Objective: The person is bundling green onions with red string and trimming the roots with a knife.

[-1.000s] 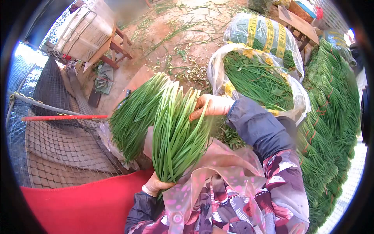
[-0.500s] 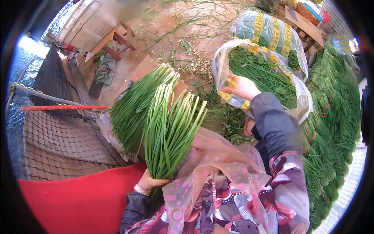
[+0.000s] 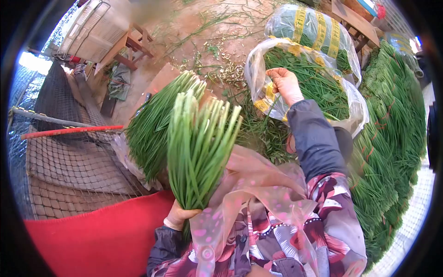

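Observation:
My left hand [image 3: 181, 216] is wrapped round the lower part of a bunch of garlic chives [image 3: 196, 152], whose pale cut ends point up and away from me. Just left of it, a second pile of garlic chives [image 3: 154, 122] lies on a brown board [image 3: 161, 82]. Over the near rim of a clear plastic bag [image 3: 258, 60] with yellow printed tape hangs my right hand [image 3: 286, 85], its thumb and fingers pinched together. Whether anything thin is between those fingertips I cannot make out. Loose green stalks [image 3: 318, 83] fill the bag.
A long heap of tied green bunches [image 3: 392, 152] runs down the right side. Behind the open bag lies another full bag [image 3: 307, 27]. A white crate [image 3: 94, 30] rests on a wooden stool [image 3: 127, 46] at upper left. Red cloth [image 3: 97, 240] and netting [image 3: 69, 171] lie to my left.
My right hand has moved up and slightly left from the bag's taped rim, and its fingers have come together. The chive bunch in my left hand is tilted a little more upright.

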Demonstrator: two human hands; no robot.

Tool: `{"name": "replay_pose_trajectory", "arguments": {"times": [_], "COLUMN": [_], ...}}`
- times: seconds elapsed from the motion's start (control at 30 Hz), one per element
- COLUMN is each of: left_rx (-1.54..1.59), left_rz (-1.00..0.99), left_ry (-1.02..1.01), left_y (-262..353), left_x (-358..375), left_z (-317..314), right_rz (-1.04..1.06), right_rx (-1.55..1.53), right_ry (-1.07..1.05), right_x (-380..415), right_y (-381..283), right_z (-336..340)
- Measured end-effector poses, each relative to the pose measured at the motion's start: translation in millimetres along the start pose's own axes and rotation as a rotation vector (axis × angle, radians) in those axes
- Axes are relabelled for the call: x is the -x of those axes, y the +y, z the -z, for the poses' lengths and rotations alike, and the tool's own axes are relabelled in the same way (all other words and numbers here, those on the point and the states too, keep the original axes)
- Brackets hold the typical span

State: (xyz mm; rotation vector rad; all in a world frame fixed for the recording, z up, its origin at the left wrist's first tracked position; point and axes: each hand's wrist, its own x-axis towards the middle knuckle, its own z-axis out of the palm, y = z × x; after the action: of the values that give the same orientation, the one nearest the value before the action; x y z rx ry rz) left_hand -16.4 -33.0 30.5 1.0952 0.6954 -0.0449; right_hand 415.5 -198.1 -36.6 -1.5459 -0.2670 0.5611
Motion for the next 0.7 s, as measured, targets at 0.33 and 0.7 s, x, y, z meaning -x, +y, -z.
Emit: {"name": "replay_pose_trajectory", "arguments": {"times": [0.33,0.7], "left_rx": [0.111,0.032], "left_rz": [0.028,0.018], "left_ry": [-0.211,-0.128], "left_y": [-17.7,6.1], "left_x": [-21.3,-13.3], "left_z": [21.9,4.7], "right_rz": [-0.108,-0.080], "right_rx": [0.024,0.933], "right_ry": [-0.712,-0.350], "right_x": [82.1,31.2], "right_y": [-29.6,-4.8], "right_z": [-91.9,-8.1]}}
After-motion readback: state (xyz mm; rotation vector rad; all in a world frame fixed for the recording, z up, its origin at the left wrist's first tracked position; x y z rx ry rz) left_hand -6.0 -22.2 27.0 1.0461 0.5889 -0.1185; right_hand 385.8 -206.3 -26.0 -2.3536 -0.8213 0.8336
